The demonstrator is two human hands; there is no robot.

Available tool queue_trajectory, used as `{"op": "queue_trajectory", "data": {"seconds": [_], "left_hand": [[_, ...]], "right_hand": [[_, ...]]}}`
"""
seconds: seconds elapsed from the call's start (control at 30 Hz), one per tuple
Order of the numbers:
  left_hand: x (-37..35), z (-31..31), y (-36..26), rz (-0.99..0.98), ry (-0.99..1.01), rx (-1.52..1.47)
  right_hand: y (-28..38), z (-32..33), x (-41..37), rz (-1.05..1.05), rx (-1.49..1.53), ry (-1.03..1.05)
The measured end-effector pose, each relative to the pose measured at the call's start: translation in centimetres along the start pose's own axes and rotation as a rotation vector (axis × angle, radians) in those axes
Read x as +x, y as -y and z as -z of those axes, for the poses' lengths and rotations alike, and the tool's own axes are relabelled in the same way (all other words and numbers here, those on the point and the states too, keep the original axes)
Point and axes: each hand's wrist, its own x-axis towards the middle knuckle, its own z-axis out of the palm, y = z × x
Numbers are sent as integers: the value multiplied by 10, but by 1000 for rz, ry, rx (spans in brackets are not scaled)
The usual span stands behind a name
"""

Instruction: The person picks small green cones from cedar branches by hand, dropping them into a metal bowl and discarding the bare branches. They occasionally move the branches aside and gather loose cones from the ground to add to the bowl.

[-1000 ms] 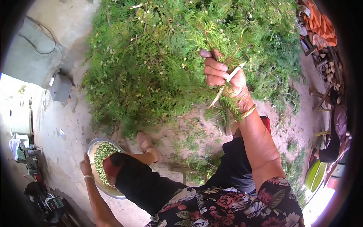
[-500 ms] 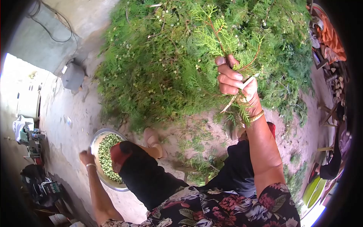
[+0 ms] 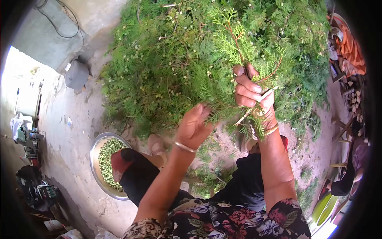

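Observation:
My right hand (image 3: 253,91) is closed round a leafy green sprig (image 3: 235,44) with reddish twigs, its cut stem end poking out below the fist. Just left of that fist, my left hand (image 3: 195,124) touches a drooping part of the foliage; its fingertips are bent and partly hidden by the leaves, so what they hold is unclear. Behind both hands lies a large heap of green branches (image 3: 155,67) dotted with small pale berries. At the lower left, a metal basin (image 3: 94,159) holds many small green berries (image 3: 104,161).
A grey object (image 3: 76,75) stands on the floor at the upper left. Tools and dark bags (image 3: 34,183) line the left edge. Orange cloth (image 3: 351,47) and cut wood are at the right. Another person's dark-clothed leg (image 3: 344,183) shows near a green basin (image 3: 327,208).
My left hand has moved from the berry basin up and right to the foliage beside my right hand. My right hand still holds the sprig and has shifted slightly down and right.

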Motion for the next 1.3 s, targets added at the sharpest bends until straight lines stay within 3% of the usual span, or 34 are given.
{"op": "queue_trajectory", "data": {"seconds": [0.1, 0.17, 0.23, 0.3, 0.33, 0.37, 0.5, 0.57, 0.63, 0.7, 0.77, 0.83, 0.93, 1.0, 1.03, 1.17, 1.2, 1.23, 1.27, 1.3], "left_hand": [[14, -11, 1, -90, 76, -38], [18, -15, -8, -196, 110, -39], [15, -25, -18, -161, 154, -41], [10, -45, -22, -128, 359, -63], [5, -62, -20, -160, 227, -18], [3, -67, -20, -157, 232, -13], [-11, -81, -24, -300, 65, 296], [-17, -87, -22, -462, -62, 480], [-20, -90, -22, -516, -98, 511], [-18, -84, -25, -751, -40, 947], [-18, -88, -25, -782, -60, 975], [-20, -90, -33, -906, -191, 1057], [-30, -66, -86, -878, -312, 660], [-59, -52, -118, -940, -540, 804], [-79, -32, -144, -921, -552, 841], [-171, 61, -222, -1079, -1002, 1107], [-202, 95, -245, -975, -1166, 1250], [-231, 120, -263, -691, -1489, 1936], [-257, 157, -267, -782, -1556, 2385], [-257, 152, -262, -783, -1559, 2382]], "right_hand": [[3, -3, -4, 71, -38, -121], [5, -7, -6, 39, 1, -90], [6, -4, -9, 72, -27, -109], [8, -1, -11, -15, -8, 47], [6, -5, -14, -9, -14, 50], [4, -10, -17, -3, -20, 53], [4, -12, -23, 150, -5, -226], [9, -3, -20, -16, -25, -115], [9, -8, -23, 13, -51, -134], [10, -5, -24, 5, -55, -151], [12, 0, -21, -12, -42, -104], [12, -2, -24, -27, -30, -56], [21, -5, -36, 107, -117, 137], [28, -5, -44, 107, -80, 85], [30, -6, -46, 103, -43, 37], [34, -10, -48, 41, 41, 109], [33, -11, -47, 46, 29, 108], [31, -13, -47, 42, 31, 110], [27, -16, -49, 90, 5, 9], [25, -17, -48, 114, -9, -41]]}}
